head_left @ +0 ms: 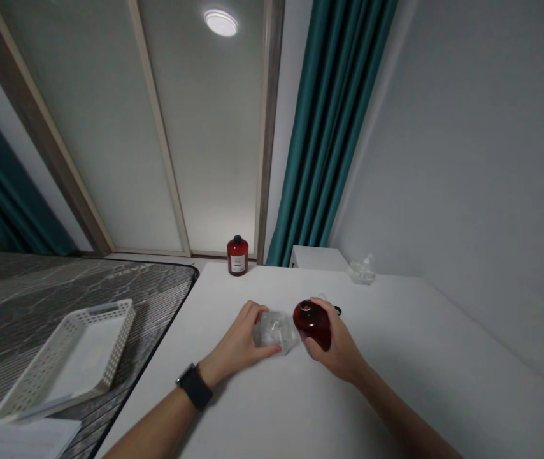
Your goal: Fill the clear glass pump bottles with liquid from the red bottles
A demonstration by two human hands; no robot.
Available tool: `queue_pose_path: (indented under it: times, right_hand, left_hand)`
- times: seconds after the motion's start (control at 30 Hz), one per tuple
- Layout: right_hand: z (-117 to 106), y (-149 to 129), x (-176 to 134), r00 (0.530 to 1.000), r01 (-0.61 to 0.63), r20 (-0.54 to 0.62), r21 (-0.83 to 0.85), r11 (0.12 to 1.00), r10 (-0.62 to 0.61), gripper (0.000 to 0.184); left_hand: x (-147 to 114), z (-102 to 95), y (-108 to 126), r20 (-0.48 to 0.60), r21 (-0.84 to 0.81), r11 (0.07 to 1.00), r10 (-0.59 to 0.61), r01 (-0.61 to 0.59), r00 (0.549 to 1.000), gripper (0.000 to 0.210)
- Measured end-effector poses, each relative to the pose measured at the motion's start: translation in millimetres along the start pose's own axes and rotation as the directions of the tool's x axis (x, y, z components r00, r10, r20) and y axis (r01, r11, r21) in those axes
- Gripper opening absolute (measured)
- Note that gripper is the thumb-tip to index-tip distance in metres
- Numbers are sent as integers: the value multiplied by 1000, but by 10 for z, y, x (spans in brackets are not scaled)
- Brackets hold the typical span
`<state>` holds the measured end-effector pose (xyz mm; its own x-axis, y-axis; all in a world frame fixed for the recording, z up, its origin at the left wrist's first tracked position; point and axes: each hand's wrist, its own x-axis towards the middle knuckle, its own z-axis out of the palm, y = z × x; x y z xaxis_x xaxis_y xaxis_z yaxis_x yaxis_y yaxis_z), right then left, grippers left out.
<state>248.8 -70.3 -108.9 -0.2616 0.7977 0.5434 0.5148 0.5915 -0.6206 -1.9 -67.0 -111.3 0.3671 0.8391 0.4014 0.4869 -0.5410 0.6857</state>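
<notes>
My right hand (336,344) is wrapped round a dark red bottle (311,322), which leans left with its uncapped neck showing. Close beside it, my left hand (238,338) grips a clear, faceted container (272,331) low over the white table. I cannot tell whether this container is glass or plastic, or what is in it. A small black piece (337,310) shows just behind my right hand, mostly hidden. Farther back stands a second red bottle (237,256), upright, with a black cap and a white label.
A crumpled clear plastic bag (362,270) lies on the white table (253,408) near the back right, by a white box (320,257). On the left, a white perforated basket (69,354) and some paper (18,437) rest on a grey patterned surface. A wall runs along the right.
</notes>
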Motion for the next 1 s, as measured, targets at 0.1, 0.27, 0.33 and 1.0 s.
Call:
queue_pose_path:
  times: [0.1, 0.27, 0.33, 1.0]
  right_hand:
    - [70, 39, -11, 998, -35, -58, 17, 999, 36, 65]
    - [103, 60, 39, 990, -123, -68, 18, 992, 124, 69]
    - [81, 50, 70, 993, -111, -30, 5, 994, 111, 68]
    - [-410, -286, 412, 822, 85, 567, -209, 974, 50, 72]
  left_hand:
    - [-2, 2, -1, 12, -9, 1000, -4, 4, 1000, 54]
    - [-4, 10, -17, 36, -14, 1000, -10, 10, 999, 57]
    - [-4, 13, -24, 42, -17, 1000, -10, 11, 999, 57]
    - [8, -63, 109, 95, 96, 995, 30, -40, 995, 57]
